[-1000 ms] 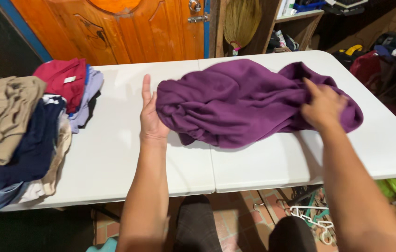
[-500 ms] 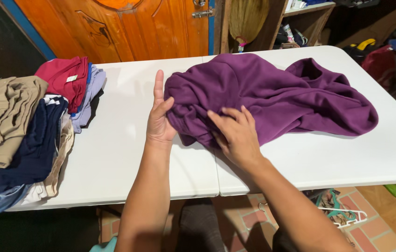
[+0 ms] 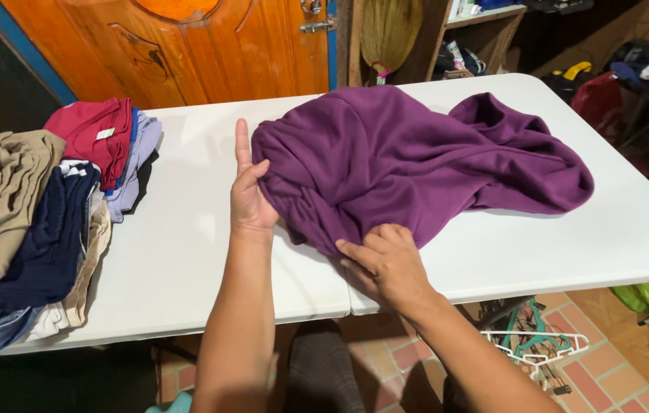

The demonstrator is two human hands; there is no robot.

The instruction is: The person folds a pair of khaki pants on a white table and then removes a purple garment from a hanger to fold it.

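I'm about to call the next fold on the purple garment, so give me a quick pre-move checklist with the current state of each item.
1. Left hand pinning the purple garment at its left edge: ok, flat against the fabric.
2. Right hand on the near edge: ok, fingers rest on the hem by the table's front.
3. Garment laid flat: not ok, bunched and wrinkled, far right part rumpled.
4. Garment fully on the white folding table: ok, no part hangs over.
5. Bare table beside the stacked clothes: ok, the stack lies apart at the left.
6. Sleeves located: cannot tell, hidden in the folds.
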